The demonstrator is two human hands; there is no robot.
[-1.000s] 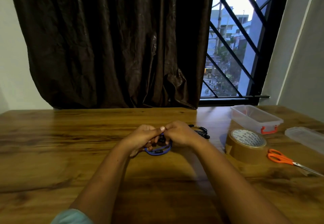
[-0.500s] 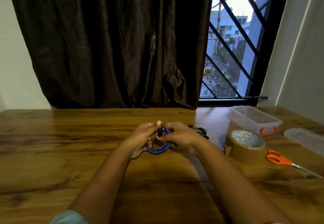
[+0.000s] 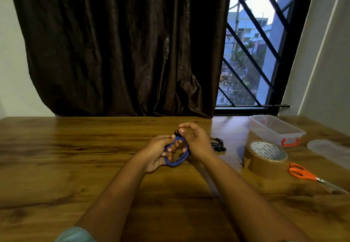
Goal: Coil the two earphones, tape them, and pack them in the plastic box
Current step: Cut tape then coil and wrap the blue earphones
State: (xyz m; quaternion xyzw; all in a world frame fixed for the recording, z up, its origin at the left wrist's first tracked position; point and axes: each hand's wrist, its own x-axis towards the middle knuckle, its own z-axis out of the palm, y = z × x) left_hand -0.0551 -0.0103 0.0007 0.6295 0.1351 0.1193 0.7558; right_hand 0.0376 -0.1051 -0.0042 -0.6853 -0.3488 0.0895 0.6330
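Wide table stretches left of your left hand, which grips the blue earphone, a neat loop; your right hand pinches its top, black earphone just beside.

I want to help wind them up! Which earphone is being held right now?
The blue earphone: its loop is held between the left grip and the right grip. The black earphone lies untouched on the table, beside the right grip.

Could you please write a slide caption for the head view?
Left hand and right hand hold the coiled blue earphone; black earphone, tape, scissors and box lie to their right.
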